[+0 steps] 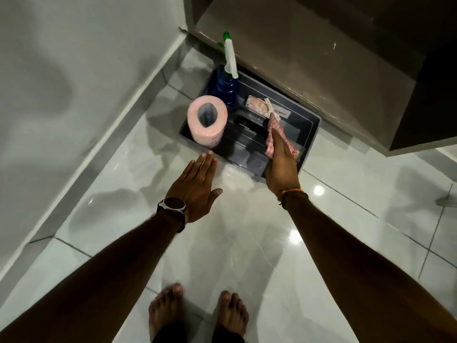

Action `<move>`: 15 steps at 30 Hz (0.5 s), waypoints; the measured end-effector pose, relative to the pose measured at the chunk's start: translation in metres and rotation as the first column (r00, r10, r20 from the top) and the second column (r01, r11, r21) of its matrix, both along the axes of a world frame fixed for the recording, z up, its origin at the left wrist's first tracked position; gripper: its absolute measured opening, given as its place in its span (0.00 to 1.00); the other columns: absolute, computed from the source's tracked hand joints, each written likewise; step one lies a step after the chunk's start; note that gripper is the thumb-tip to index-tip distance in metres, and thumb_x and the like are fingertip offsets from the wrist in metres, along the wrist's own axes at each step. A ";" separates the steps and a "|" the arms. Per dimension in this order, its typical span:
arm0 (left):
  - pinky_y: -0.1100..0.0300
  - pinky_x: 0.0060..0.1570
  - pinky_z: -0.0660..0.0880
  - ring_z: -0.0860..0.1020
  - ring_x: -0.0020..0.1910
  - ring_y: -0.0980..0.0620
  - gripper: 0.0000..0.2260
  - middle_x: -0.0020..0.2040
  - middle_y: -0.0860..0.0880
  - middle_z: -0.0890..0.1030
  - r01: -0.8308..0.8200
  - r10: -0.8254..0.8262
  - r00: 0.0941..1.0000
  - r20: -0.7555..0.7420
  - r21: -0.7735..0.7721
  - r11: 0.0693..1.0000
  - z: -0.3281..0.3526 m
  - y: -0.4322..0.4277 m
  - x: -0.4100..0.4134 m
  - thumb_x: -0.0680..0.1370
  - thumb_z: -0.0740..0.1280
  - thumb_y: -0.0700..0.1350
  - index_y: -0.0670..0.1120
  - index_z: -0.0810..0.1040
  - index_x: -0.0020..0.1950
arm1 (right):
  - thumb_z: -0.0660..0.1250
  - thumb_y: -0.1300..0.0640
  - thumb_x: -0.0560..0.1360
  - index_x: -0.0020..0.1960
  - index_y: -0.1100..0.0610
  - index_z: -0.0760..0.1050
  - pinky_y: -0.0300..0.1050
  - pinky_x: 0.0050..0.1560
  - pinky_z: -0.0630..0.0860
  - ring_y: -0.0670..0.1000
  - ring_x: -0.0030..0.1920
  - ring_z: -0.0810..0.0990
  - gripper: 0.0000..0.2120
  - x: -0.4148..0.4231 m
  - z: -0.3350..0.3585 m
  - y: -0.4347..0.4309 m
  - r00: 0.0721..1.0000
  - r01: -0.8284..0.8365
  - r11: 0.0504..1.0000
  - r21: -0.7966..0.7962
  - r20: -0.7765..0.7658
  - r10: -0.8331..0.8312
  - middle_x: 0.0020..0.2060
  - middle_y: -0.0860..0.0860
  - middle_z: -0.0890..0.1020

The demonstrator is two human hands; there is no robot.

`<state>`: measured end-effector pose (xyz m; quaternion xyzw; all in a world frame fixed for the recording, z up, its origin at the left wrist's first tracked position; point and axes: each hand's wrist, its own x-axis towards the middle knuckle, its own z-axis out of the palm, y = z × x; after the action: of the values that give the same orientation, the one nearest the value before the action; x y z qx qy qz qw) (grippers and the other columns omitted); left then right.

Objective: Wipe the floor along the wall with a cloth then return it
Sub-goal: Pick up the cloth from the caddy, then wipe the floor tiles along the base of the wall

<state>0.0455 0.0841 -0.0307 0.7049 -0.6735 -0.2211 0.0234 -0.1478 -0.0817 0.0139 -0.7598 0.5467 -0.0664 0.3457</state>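
Observation:
A pink-and-white checked cloth (273, 131) hangs over the right part of a dark blue caddy tray (312, 134) that stands on the glossy tiled floor (247, 231). My right hand (280, 167) is shut on the cloth's lower end, above the tray's near right corner. My left hand (197, 186), with a watch on its wrist, hovers open and flat over the floor just in front of the tray's near left corner. It holds nothing. The wall (61, 82) with its pale skirting runs along the left.
In the tray stand a pink paper roll (207, 125) and a blue spray bottle (226, 87) with a white trigger; another folded cloth (258, 105) lies at its back. A brown cabinet (321, 58) overhangs behind the tray. My bare feet (197, 315) are below.

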 end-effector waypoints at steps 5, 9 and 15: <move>0.43 0.82 0.54 0.50 0.85 0.39 0.34 0.85 0.37 0.51 -0.100 0.100 0.995 0.024 -0.001 0.995 0.007 0.048 0.020 0.86 0.46 0.59 0.37 0.50 0.84 | 0.61 0.76 0.77 0.83 0.53 0.52 0.55 0.79 0.61 0.60 0.79 0.64 0.40 0.024 0.017 0.060 1.000 -0.023 1.000 0.005 -0.021 0.023 0.80 0.56 0.63; 0.44 0.82 0.53 0.50 0.85 0.39 0.33 0.85 0.38 0.50 -0.139 0.140 0.989 0.044 -0.009 0.990 -0.014 0.102 0.041 0.86 0.47 0.58 0.38 0.51 0.84 | 0.56 0.79 0.74 0.83 0.56 0.55 0.54 0.81 0.58 0.60 0.80 0.62 0.41 0.050 -0.006 0.121 0.997 -0.080 0.997 -0.004 0.007 0.080 0.81 0.56 0.62; 0.46 0.83 0.48 0.43 0.84 0.42 0.34 0.85 0.43 0.43 -0.245 0.245 0.969 0.018 0.143 0.959 -0.098 0.185 0.065 0.84 0.42 0.61 0.43 0.44 0.85 | 0.48 0.68 0.77 0.84 0.57 0.51 0.64 0.81 0.53 0.57 0.83 0.51 0.35 0.106 -0.102 0.177 0.931 -0.350 0.936 0.034 -0.094 0.352 0.83 0.56 0.55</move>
<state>0.1107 0.2694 -0.1290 0.7828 -0.5632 -0.2646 -0.0005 -0.0413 0.0954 -0.0879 -0.8448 0.4190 0.0385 0.3307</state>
